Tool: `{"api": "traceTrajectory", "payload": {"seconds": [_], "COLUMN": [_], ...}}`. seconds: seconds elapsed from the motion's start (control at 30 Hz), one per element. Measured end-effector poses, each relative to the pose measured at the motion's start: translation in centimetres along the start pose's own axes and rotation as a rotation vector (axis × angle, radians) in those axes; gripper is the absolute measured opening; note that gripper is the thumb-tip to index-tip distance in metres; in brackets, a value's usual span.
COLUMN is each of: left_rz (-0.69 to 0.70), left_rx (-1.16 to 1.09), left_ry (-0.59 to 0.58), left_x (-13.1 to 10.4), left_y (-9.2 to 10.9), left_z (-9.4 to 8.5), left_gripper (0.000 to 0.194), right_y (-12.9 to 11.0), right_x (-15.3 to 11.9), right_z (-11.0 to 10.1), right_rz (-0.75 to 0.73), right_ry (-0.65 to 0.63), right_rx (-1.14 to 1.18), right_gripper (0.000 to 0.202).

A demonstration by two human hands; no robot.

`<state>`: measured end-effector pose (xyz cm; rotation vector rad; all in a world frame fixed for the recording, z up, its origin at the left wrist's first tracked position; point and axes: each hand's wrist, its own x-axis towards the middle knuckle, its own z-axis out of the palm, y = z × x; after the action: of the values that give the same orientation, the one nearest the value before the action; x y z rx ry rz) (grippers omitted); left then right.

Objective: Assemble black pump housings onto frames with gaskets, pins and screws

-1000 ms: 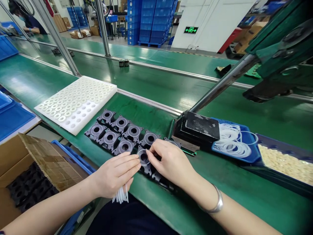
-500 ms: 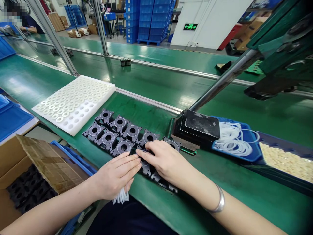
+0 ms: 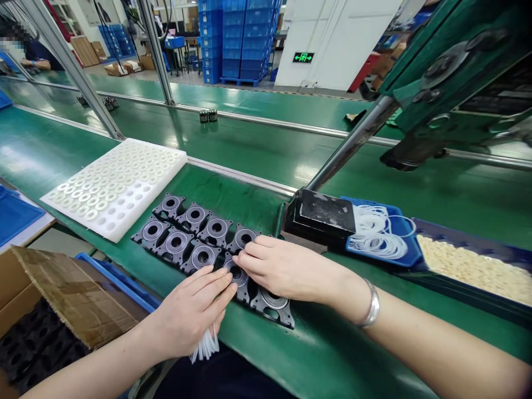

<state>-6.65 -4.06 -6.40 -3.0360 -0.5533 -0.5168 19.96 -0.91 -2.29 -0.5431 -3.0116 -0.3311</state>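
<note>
Two rows of black square parts with round centres [image 3: 175, 242] lie on the green bench [image 3: 332, 332]. My left hand [image 3: 195, 310] is closed around a bundle of thin white rings [image 3: 205, 346], which hang below its palm; its fingertips rest at the front row. My right hand [image 3: 270, 266] bends over the same row, its fingertips together on one part right beside the left fingertips. Whatever lies between the right fingertips is too small or hidden to make out. The right hand covers some of the parts.
A white foam tray of pale rings [image 3: 155, 208] lies at the left. Right of the parts stand a black block [image 3: 326, 213], a blue bin of white rings [image 3: 409, 252] and a green machine [image 3: 440, 83]. An open cardboard box [image 3: 78, 293] is at lower left.
The camera view has shifted slightly, so the bench things appear further left. My right fingers have curled in closer over the front-row part, while my left hand stays beside them with the rings.
</note>
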Motion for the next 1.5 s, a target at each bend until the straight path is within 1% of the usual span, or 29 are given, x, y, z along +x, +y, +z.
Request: {"api": "traceTrajectory", "payload": {"seconds": [0.07, 0.17, 0.27, 0.37, 0.43, 0.5, 0.6, 0.67, 0.73, 0.8, 0.93, 1.03, 1.13, 1.27, 1.33, 1.37, 1.43, 1.5], "left_rz": [-0.019, -0.019, -0.008, -0.015, -0.016, -0.012, -0.014, -0.016, -0.006, 0.002, -0.01, -0.003, -0.002, -0.022, -0.046, -0.059, -0.087, -0.103], "left_rx": [0.006, 0.009, 0.005, 0.009, 0.005, 0.001, 0.014, 0.024, 0.029, 0.03, 0.028, 0.027, 0.037, 0.002, -0.048, -0.074, -0.113, -0.124], "left_ry": [-0.003, -0.012, -0.039, -0.026, -0.007, 0.0, 0.005, 0.019, 0.029, 0.02, -0.01, 0.0, 0.017, 0.036, 0.054, 0.064, 0.073, 0.071], "left_x": [-0.1, -0.1, -0.1, 0.0, 0.1, 0.1, 0.2, 0.4, 0.5, 0.6, 0.5, 0.4, 0.5, 0.8, 1.2, 1.6, 2.3, 3.1], "left_y": [0.1, 0.1, 0.1, 0.1, 0.2, 0.3, 0.4, 0.5, 0.5, 0.5, 0.4, 0.5, 0.5, 0.2, 0.0, -0.2, -0.3, -0.2], "left_z": [0.1, 0.1, 0.1, 0.0, 0.0, 0.0, -0.1, -0.2, -0.3, -0.4, -0.4, -0.3, -0.3, -0.6, -0.8, -1.0, -1.4, -1.7], "left_gripper": [0.043, 0.042, 0.044, 0.044, 0.043, 0.041, 0.042, 0.041, 0.038, 0.038, 0.041, 0.041, 0.041, 0.038, 0.033, 0.029, 0.024, 0.023], "right_y": [0.2, 0.3, 0.2, -0.1, -0.3, -0.5, -0.9, -1.1, -1.4, -1.7, -2.7, -3.6, -4.5, -5.9, -6.8, -7.3, -8.2, -8.9], "right_x": [0.0, -0.2, -0.4, -0.7, -0.9, -1.1, -1.5, -1.6, -1.5, -1.2, -0.6, -0.6, -1.1, -1.8, -1.9, -1.7, -1.2, -0.5], "right_z": [-0.3, -0.7, -0.8, -0.6, -0.2, 0.2, 0.9, 1.2, 1.5, 1.7, 2.0, 2.0, 1.5, 0.1, -0.6, -0.8, -0.9, -0.5], "right_rz": [-0.025, -0.051, -0.073, -0.075, -0.03, 0.048, 0.164, 0.259, 0.362, 0.418, 0.458, 0.527, 0.568, 0.586, 0.602, 0.606, 0.608, 0.618], "right_ry": [-0.012, 0.01, 0.006, 0.011, 0.053, 0.109, 0.174, 0.23, 0.278, 0.277, 0.226, 0.23, 0.241, 0.279, 0.305, 0.315, 0.34, 0.4], "right_rx": [0.004, 0.028, 0.046, 0.071, 0.128, 0.229, 0.439, 0.54, 0.56, 0.529, 0.47, 0.434, 0.437, 0.566, 0.679, 0.739, 0.839, 0.884], "right_gripper": [0.019, 0.025, 0.025, 0.025, 0.028, 0.029, 0.024, 0.023, 0.026, 0.029, 0.03, 0.03, 0.027, 0.019, 0.014, 0.015, 0.023, 0.017]}}
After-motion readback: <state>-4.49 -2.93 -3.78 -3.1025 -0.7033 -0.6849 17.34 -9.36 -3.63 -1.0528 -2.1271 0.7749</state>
